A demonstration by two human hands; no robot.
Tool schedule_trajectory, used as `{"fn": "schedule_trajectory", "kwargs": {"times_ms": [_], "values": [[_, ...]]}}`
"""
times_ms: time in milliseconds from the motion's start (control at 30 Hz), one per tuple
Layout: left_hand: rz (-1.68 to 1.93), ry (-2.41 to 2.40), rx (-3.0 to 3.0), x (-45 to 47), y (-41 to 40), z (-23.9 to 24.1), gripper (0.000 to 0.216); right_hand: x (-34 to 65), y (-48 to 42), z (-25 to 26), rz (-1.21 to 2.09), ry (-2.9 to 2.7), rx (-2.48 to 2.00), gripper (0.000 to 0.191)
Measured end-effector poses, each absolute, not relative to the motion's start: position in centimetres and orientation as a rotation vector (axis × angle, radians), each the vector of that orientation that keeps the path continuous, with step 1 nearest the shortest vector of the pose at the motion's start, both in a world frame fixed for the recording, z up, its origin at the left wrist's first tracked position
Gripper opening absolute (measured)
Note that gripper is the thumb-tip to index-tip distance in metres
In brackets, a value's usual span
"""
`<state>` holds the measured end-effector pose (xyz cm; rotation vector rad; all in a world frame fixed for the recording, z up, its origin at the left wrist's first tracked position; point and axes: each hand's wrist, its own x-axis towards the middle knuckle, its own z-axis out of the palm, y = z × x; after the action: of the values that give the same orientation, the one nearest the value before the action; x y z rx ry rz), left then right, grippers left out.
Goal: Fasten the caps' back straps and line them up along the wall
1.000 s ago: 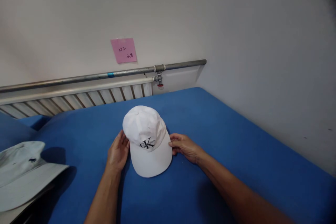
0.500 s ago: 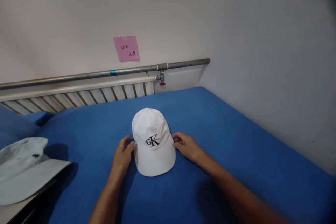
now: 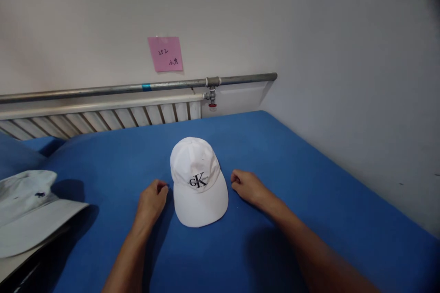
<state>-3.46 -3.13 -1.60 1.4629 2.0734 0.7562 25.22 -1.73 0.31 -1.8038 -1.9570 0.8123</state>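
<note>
A white baseball cap [image 3: 196,178] with a dark "CK" logo lies on the blue bed sheet [image 3: 206,261], its brim toward me. To its left, my left hand [image 3: 153,199] rests close by without touching it, fingers curled in and thumb near them. On the other side my right hand [image 3: 248,187] is just off the brim, its fingers folded together. Neither hand holds anything that I can see. Farther left, a second pale cap [image 3: 30,215] with a small dark emblem is partly cut off by the frame edge.
The second cap sits on a pale-topped, dark-sided object [image 3: 17,263]. Behind the bed run a metal pipe [image 3: 172,84] with a red-handled valve [image 3: 212,105] and a white radiator [image 3: 130,116]. A pink note [image 3: 165,54] is stuck on the wall [image 3: 326,55].
Both hands have drawn back from the sides of the white cap, the left to the left and the right to the right. Their fingers have curled in. The view has shifted slightly.
</note>
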Motion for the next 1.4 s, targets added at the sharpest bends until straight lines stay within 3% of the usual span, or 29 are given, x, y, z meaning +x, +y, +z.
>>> {"fn": "schedule_trajectory", "kwargs": {"times_ms": [467, 767, 1100, 1400], "values": [[0.47, 1.995, 1.421, -4.1, -4.4, -0.8, 0.01, 25.8, -1.8, 0.7, 0.802, -1.97, -1.782, 0.015], [0.449, 1.889, 1.344, -2.9, -5.1, 0.1, 0.011, 24.8, -1.5, -0.1, 1.029, -1.716, -1.767, 0.025], [0.443, 1.862, 1.348, -2.3, -5.2, 0.0, 0.009, 23.7, -1.7, -0.5, 1.196, -1.54, -1.682, 0.02], [0.439, 1.852, 1.351, -2.6, -5.1, -0.4, 0.012, 24.1, -1.8, 0.5, 1.329, -1.479, -1.761, 0.032]]}}
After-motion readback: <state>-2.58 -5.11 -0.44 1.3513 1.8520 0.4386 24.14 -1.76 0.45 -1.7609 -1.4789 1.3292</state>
